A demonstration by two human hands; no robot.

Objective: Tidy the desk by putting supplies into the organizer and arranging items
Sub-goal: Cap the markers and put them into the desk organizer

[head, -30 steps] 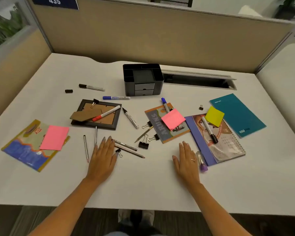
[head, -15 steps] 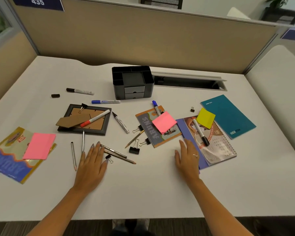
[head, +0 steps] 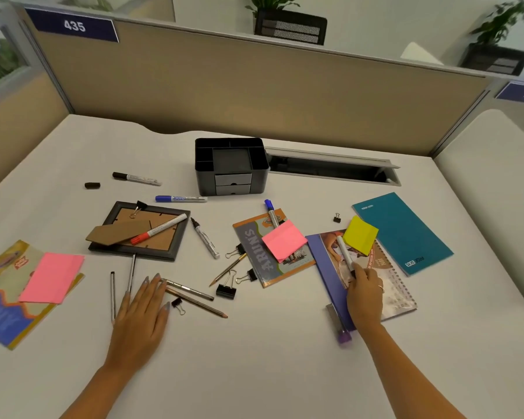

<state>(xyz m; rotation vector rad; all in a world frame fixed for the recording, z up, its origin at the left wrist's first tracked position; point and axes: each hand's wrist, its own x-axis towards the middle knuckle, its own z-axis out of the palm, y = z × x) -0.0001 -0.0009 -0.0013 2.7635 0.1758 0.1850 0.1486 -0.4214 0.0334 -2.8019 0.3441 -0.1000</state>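
Your right hand (head: 364, 293) seemingly pinches the slim cylindrical marker (head: 344, 254) on the glossy spiral calendar (head: 397, 282); your left hand (head: 142, 316) lies flat, relaxed.

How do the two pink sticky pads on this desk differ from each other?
The pink pad on the left looks larger and lies flat on a colourful booklet near the desk's left edge. The pink pad in the middle looks smaller, sits on the ARUN'S booklet, and has a blue-capped marker reaching its upper edge. Neither hand touches either pad. Both are the same bright pink, and each rests on a booklet.
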